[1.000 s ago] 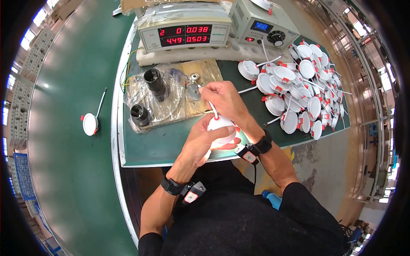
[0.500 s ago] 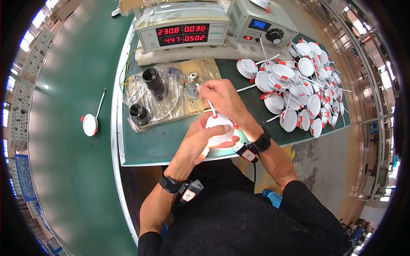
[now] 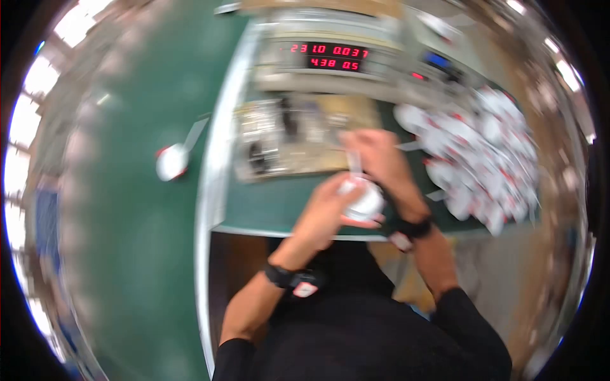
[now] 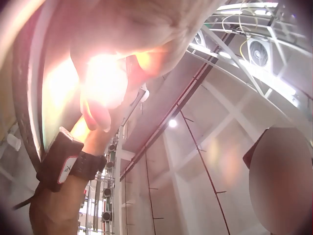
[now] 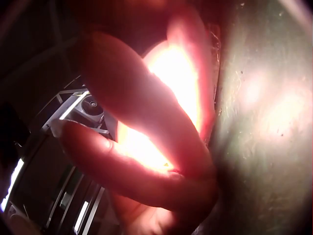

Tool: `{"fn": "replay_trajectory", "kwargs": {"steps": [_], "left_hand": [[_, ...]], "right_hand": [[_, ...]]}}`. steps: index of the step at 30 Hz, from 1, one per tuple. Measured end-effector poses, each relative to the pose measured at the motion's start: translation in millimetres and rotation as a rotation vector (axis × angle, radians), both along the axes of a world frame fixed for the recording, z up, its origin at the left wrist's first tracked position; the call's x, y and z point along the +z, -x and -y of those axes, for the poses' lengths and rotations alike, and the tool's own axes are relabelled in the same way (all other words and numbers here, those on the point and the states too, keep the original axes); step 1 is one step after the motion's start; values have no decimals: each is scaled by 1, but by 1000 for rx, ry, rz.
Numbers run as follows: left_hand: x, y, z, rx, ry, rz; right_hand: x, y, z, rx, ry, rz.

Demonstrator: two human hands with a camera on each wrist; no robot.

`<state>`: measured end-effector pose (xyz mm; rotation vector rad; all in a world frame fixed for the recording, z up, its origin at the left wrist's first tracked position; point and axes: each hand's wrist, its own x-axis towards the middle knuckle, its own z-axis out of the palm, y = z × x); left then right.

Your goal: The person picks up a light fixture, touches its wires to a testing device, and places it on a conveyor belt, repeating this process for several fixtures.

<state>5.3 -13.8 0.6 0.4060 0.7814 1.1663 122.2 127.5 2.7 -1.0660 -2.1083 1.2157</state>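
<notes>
A round white LED downlight (image 3: pixel 367 202) is held in my left hand (image 3: pixel 325 208), thumb over its back and fingers beneath. Its face glows brightly in the left wrist view, where the lit downlight (image 4: pixel 105 81) partly washes out the fingers, and between the fingers in the right wrist view. My right hand (image 3: pixel 376 152) pinches the downlight's white cable (image 3: pixel 354 165) near its far end, close to a wooden board (image 3: pixel 362 117) with a metal contact. The cable's tip is blurred.
A meter with red digits (image 3: pixel 330 57) and a grey power unit (image 3: pixel 445 70) stand at the back. Many white downlights (image 3: pixel 476 152) are heaped on the right. Black sockets (image 3: pixel 257 155) sit on the plastic-covered board. One downlight (image 3: pixel 171 162) lies on the green surface at left.
The head view has swung and blurred, so the bench appears shifted right. Both hands keep their hold on the downlight and its cable. The meter's digits have changed slightly.
</notes>
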Motion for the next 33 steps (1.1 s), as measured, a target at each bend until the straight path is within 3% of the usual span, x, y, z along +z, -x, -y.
{"fn": "replay_trajectory", "kwargs": {"steps": [1, 2, 3, 4, 7, 9, 11, 12, 14, 17, 20, 22, 26, 29, 33], "left_hand": [[5, 1, 14, 117, -27, -106], [4, 14, 34, 241, -125, -420], [20, 39, 62, 355, -96, -667], [38, 59, 98, 448, -25, -903], [5, 117, 240, 1113, 232, -1622], [-16, 139, 355, 1113, 671, -2114], [-37, 139, 466, 1224, 1051, -1854], [-15, 125, 496, 980, 1456, -1737], [-41, 108, 553, 847, 1988, -2229], [45, 103, 506, 808, 1633, -1913], [88, 146, 425, 719, 937, -1748], [95, 181, 346, 504, 631, -1944], [60, 231, 204, 202, 112, -2368], [17, 260, 120, 258, -13, -2387], [5, 293, 94, 399, 92, -2110]], "right_hand": [[-10, -1, 2, 73, -63, -188], [-16, -10, -3, 48, -30, -78], [-16, -14, -8, 74, 298, -198], [-27, -16, -16, 27, 313, -248], [-24, -10, -31, -12, 305, -234], [6, -8, -14, -48, 235, -199], [11, -2, -4, -42, 248, -215], [2, -8, -4, -33, 230, -237], [-7, -13, -19, -37, 187, -270], [-4, -16, -23, 6, 215, -286], [12, -14, 5, -169, 149, -375], [28, -20, 19, -26, 129, -286], [52, -21, 49, -4, 231, -269], [55, -22, 63, -8, 266, -259], [61, -27, 72, -23, 328, -242]]}}
